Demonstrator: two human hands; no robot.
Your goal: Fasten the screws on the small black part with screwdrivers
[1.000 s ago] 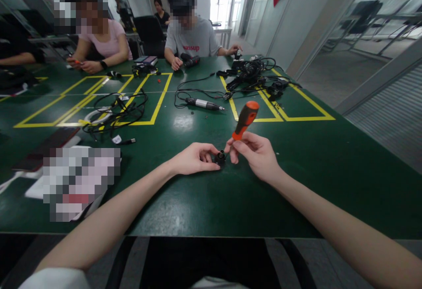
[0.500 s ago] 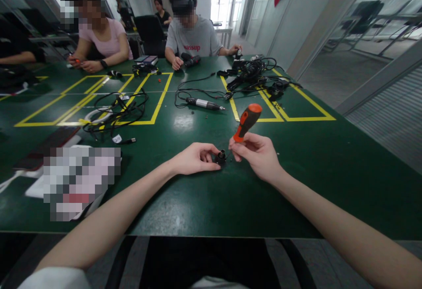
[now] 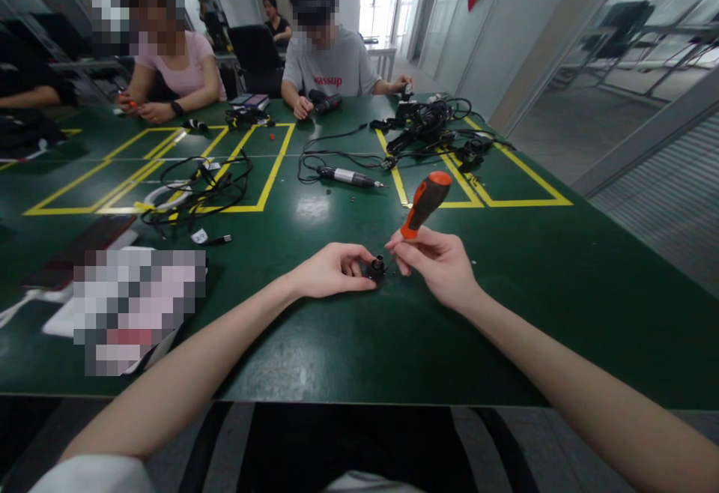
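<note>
My left hand rests on the green table, its thumb and fingers closed round a small black cylindrical part with a narrower metallic top. To the right, my right hand pinches the lower end of a screwdriver with an orange and dark grey handle. The handle leans up and to the right, and the thin shaft points down toward the black part. Whether the tip touches the part I cannot make out. A tiny dark speck lies on the table between the hands.
Ahead lies a grey and black pen-shaped electric tool with its cord. Tangled black cables sit back right, more cables left. A phone and a blurred white pouch lie at left. Co-workers sit across the table.
The screwdriver handle has shifted very slightly up and to the right, with the right fingers moving a little on it. My left hand and the black part stay in place.
</note>
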